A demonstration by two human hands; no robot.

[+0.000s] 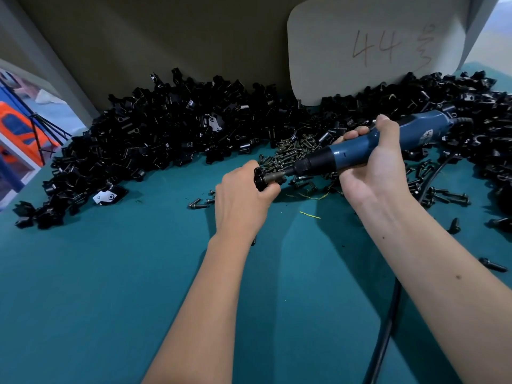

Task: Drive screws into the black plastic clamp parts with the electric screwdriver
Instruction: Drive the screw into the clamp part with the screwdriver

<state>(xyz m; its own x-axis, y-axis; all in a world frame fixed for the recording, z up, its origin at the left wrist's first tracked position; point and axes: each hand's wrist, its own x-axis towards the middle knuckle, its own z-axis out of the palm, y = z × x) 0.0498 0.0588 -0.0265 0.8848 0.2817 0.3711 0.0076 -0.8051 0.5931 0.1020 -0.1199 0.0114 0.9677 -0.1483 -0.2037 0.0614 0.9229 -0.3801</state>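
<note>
Left hand (243,195) grips one clamp part (260,176); right hand (371,159) holds electric screwdriver (360,149), bit seated. Large undriven heap (166,134) apparently remains along the bench's (110,300) far edge.

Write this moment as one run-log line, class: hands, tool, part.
left hand: grips black clamp part | right hand: holds electric screwdriver | bit at part | loose screws behind on green table

Teal table (110,286) under clamp parts (166,134), screws (296,151).
</note>
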